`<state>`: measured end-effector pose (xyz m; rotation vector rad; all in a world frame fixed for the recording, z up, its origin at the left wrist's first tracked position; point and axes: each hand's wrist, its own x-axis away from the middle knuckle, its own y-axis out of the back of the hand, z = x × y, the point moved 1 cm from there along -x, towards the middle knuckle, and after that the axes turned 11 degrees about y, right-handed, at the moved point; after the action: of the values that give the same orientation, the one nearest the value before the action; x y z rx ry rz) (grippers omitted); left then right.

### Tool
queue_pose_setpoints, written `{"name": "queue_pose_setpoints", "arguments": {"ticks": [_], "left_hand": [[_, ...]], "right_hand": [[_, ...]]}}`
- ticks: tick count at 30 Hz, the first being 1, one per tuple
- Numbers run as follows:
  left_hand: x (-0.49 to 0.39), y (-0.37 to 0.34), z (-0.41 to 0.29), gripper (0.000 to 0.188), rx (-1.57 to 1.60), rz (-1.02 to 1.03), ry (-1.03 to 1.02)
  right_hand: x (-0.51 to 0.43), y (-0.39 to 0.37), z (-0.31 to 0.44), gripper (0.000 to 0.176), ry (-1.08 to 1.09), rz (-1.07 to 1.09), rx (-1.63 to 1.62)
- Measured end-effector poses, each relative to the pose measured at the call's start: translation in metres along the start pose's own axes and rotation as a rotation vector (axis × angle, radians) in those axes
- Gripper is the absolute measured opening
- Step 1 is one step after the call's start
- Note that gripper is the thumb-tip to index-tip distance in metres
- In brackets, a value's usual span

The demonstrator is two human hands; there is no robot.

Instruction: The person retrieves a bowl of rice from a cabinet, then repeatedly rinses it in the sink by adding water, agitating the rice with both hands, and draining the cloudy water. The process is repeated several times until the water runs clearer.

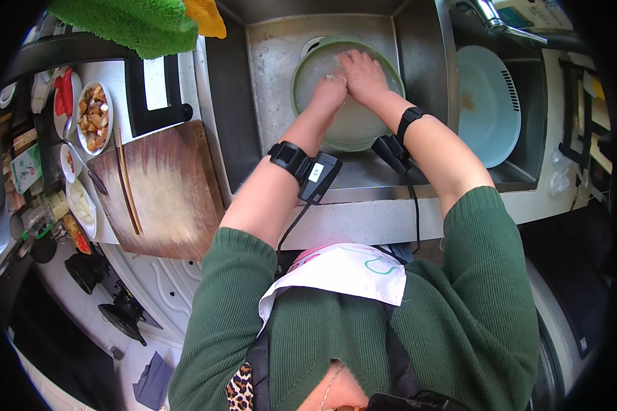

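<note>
A round green basin with cloudy water sits inside the stainless steel sink. Both hands are in it, close together near its middle. My left hand is curled, with its fingers turned inward against the right hand. My right hand reaches over from the other side, its fingers bent and their tips at the water. The murky water and the fingers hide whether either hand holds anything. Each wrist wears a black strap with a small cabled device.
A light blue plastic basin stands in the right sink bowl, by a chrome faucet. Left lie a wooden cutting board with chopsticks, a dish of browned chunks and red peppers. A green towel hangs above.
</note>
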<state>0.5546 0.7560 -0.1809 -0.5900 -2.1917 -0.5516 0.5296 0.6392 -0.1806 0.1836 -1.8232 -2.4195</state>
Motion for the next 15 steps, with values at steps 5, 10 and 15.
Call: {"name": "queue_pose_setpoints", "arguments": {"ticks": [5,10,15], "left_hand": [[0.005,-0.001,-0.01,0.048,-0.773,-0.095,-0.066],[0.011,0.009,-0.009,0.049,-0.943,-0.031,-0.04],[-0.005,0.005,0.006,0.047,-0.875,-0.046,0.013]], "right_hand": [[0.013,0.01,-0.009,0.032,0.016,0.247,0.013],[0.044,0.001,-0.018,0.04,-0.119,0.439,-0.132],[0.046,-0.008,-0.014,0.051,-0.19,0.677,-0.34]]}}
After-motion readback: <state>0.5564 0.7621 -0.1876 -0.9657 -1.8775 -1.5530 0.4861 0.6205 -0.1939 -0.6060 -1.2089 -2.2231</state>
